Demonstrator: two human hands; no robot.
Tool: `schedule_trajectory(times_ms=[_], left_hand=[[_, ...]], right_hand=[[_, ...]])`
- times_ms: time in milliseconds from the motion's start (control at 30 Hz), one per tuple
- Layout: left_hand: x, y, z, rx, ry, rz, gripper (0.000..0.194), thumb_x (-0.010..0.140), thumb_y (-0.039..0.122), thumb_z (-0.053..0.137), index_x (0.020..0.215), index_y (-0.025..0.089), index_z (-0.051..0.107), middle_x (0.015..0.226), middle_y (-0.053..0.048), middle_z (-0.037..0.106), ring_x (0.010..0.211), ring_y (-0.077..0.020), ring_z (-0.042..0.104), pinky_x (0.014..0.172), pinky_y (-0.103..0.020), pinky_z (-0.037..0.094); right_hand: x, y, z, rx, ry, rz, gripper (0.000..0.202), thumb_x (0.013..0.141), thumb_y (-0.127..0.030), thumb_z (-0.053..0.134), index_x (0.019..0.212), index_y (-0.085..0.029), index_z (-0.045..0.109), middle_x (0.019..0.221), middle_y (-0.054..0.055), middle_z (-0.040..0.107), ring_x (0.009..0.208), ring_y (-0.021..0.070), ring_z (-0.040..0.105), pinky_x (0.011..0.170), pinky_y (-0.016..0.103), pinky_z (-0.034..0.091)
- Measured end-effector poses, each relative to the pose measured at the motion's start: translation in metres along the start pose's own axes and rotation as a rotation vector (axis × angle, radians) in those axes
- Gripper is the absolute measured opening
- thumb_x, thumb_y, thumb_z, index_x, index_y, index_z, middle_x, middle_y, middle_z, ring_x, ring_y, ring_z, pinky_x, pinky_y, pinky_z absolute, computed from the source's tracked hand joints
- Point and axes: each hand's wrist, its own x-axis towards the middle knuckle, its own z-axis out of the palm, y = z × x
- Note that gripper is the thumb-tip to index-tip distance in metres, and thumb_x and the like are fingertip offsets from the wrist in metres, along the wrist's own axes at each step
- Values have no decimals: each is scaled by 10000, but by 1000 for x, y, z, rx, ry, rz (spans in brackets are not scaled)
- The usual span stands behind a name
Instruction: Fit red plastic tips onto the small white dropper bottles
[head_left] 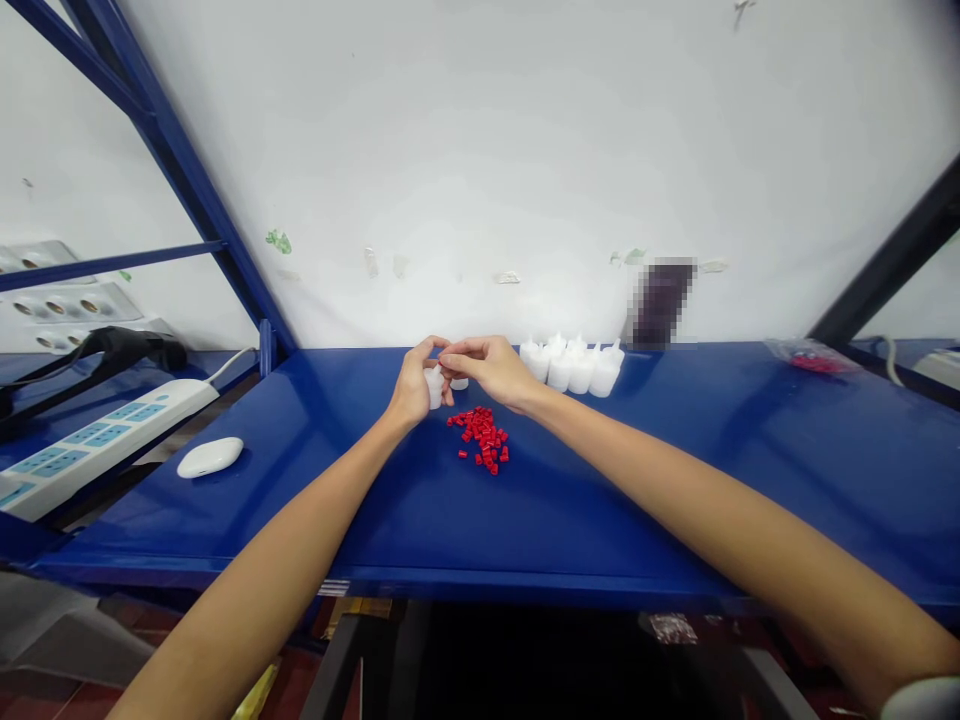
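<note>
My left hand (414,385) is closed around a small white dropper bottle (434,388), its nozzle pointing up. Thumb and forefinger of my right hand (487,368) pinch together at the tip of that nozzle; whatever is between them is too small and covered to make out. Part of another white bottle (460,383) shows behind the fingers, mostly hidden. Just in front of both hands, a loose pile of small red caps (484,432) lies on the blue table (600,510). To the right of my right hand stands a cluster of several white dropper bottles (577,365), nozzles up.
A white rounded case (211,457) lies on the left of the table, near a white power strip (112,440). A clear bag with red pieces (817,360) sits at the far right. Blue frame posts (187,160) and a white wall (465,170) bound the table.
</note>
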Motion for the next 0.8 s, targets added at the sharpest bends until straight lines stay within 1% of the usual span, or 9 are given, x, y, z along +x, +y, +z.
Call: schedule_trajectory(times_ms=[133,267,333,467,567,633,700,733,800], left_hand=[[1,4,0,-8,-35,-47,379,860,554,330,817,202,463,484,68,462,303,-103,465,317,-216,343],[0,6,-1,50,-68,-92,395,893,561,292,795,209,443,463,63,455,305,-120,486,312,-220,327],[-1,6,-2,140,-30,-61,420,918,548,260,786,205,462,425,56,466,292,-122,468,317,-218,317],[-3,2,-2,386,134,70,534,961,529,236,678,178,522,420,5,536,335,-116,480,378,-220,365],[-2,-2,-2,456,213,155,605,960,557,290,565,163,522,447,-17,540,420,-110,510,452,-218,392],[-2,-4,-2,455,192,203,600,952,554,336,537,159,516,462,-13,524,460,-106,504,492,-221,397],[0,-5,-2,432,143,222,575,939,546,375,544,157,525,484,-7,515,473,-102,485,505,-226,392],[0,-5,-2,417,123,216,553,927,538,403,550,155,533,491,-4,511,470,-100,474,499,-227,385],[1,-4,-3,381,118,184,497,892,499,463,544,153,542,480,3,493,445,-94,451,471,-227,362]], right_hand=[[-2,-8,2,-264,3,-70,129,863,-273,631,844,-169,705,715,18,717,653,146,685,711,294,541],[-4,-15,3,-392,-54,-93,162,906,-254,563,906,-177,706,708,11,727,652,142,691,752,297,534],[-5,-16,3,-423,-63,-119,159,903,-244,564,875,-174,704,688,9,723,670,144,691,745,289,529],[-5,-15,3,-456,-94,-177,198,931,-223,508,918,-167,697,657,0,705,652,137,680,751,292,516],[-4,-13,4,-525,-46,-221,216,938,-218,494,925,-155,700,695,13,703,638,131,662,708,278,497],[-3,-12,4,-595,21,-240,211,923,-202,506,877,-150,706,708,20,698,650,131,644,687,273,480],[-1,-12,2,-630,65,-230,218,908,-180,507,835,-151,710,708,21,692,669,135,628,683,276,470],[0,-12,0,-617,63,-207,206,898,-174,515,847,-153,714,708,19,689,673,136,622,676,275,469],[3,-12,-6,-535,27,-133,198,863,-173,563,1000,-159,705,732,12,690,657,135,614,642,271,472]])
